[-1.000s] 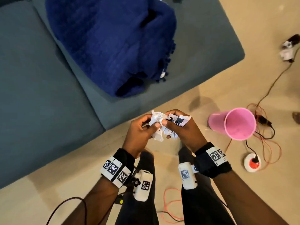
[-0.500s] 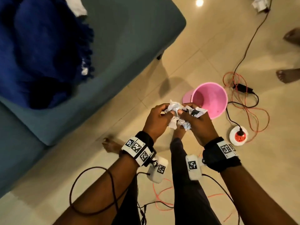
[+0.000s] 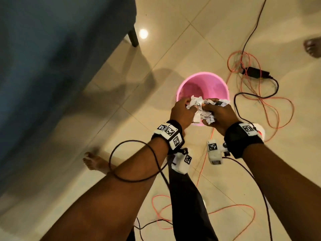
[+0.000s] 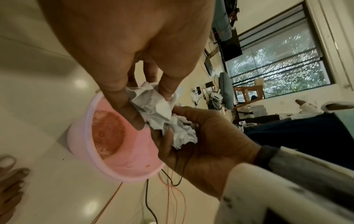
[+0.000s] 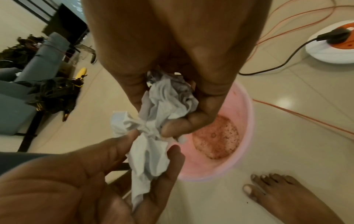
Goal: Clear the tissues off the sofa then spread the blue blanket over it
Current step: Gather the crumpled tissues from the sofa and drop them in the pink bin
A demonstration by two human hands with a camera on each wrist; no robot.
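— Tissues (image 3: 202,110): both my hands, left hand (image 3: 181,113) and right hand (image 3: 219,115), pinch the crumpled wad over the pink bucket (image 3: 189,86).
— Handling?
— Feather-light, soft; I judge an edge pinch suffices.

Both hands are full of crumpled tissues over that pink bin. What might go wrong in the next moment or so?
The tissues sit near the pink bin's close rim, so loose pieces under the left hand and right hand may drop onto the floor instead. Cables lie looped beside the bin and around the bare feet, so stepping back to the sofa could snag one.
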